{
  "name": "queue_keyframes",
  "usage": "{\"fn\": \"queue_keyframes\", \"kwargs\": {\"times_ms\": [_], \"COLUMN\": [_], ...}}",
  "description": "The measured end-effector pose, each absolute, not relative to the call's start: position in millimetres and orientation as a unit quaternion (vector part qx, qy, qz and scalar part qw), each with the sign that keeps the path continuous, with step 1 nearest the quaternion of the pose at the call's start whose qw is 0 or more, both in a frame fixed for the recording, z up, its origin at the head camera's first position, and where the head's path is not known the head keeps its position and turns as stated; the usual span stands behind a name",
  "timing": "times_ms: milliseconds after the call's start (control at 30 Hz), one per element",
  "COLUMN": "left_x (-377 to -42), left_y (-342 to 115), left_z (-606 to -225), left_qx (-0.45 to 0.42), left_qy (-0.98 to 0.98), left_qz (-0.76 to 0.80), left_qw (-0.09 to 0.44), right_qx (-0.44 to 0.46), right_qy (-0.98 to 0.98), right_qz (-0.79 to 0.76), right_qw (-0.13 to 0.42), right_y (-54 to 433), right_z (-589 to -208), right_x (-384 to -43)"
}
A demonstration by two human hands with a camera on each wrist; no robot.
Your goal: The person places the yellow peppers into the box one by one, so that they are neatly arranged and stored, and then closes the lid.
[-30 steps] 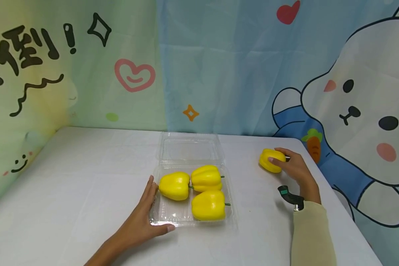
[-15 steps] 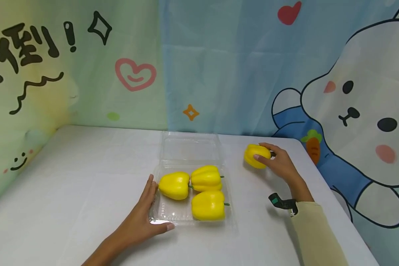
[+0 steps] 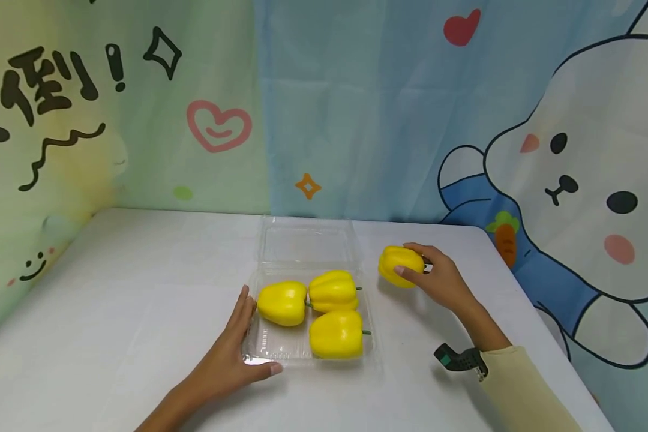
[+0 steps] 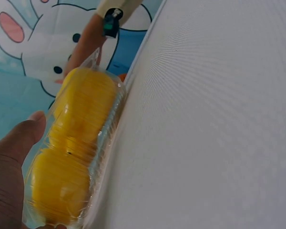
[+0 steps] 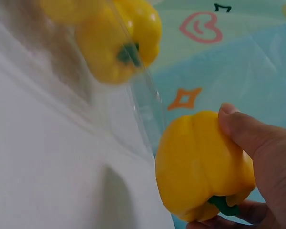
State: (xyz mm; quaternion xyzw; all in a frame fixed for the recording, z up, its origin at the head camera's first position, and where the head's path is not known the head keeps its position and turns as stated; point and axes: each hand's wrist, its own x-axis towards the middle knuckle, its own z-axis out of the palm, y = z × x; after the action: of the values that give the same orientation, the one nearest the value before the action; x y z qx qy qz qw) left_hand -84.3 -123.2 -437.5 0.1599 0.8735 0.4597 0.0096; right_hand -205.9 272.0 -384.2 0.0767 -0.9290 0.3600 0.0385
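My right hand [image 3: 440, 279] holds a yellow bell pepper [image 3: 396, 265] just above the table, right of a clear plastic clamshell box. In the right wrist view the thumb presses the side of this pepper [image 5: 200, 164], and its green stem points toward the palm. The box [image 3: 281, 350] lies with its lid [image 3: 308, 240] folded back. Inside are three more yellow peppers: one on the left [image 3: 282, 303], one at the back right [image 3: 332, 291] and one at the front right [image 3: 336, 336]. My left hand [image 3: 221, 360], fingers straight and thumb spread, rests against the box's front left corner.
A white table [image 3: 124, 300] carries everything. Behind it hangs a printed cloth backdrop [image 3: 356, 132] with a cartoon rabbit, meeting the table's back edge. A dark wrist device [image 3: 459, 358] sticks out beside the right sleeve.
My right hand has brought its pepper leftward from the table's right side, closer to the box. The left hand and the peppers in the box have stayed put.
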Motion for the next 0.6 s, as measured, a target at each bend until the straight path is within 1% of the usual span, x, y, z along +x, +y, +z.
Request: {"fn": "queue_keyframes", "kwargs": {"times_ms": [233,600], "left_x": [-85,-84], "left_y": [-124,-124], "left_z": [-438,-436], "left_qx": [0.162,0.159], "left_qy": [0.873,0.873], "left_qz": [0.460,0.462], "left_qw": [0.006,0.009], "right_qx": [0.075,0.109], "right_qy": [-0.924,-0.905], "right_qz": [0.371,0.406], "right_qw": [0.050,0.060], "right_y": [260,240], "right_z": [-377,-368], "right_x": [-197,-186]}}
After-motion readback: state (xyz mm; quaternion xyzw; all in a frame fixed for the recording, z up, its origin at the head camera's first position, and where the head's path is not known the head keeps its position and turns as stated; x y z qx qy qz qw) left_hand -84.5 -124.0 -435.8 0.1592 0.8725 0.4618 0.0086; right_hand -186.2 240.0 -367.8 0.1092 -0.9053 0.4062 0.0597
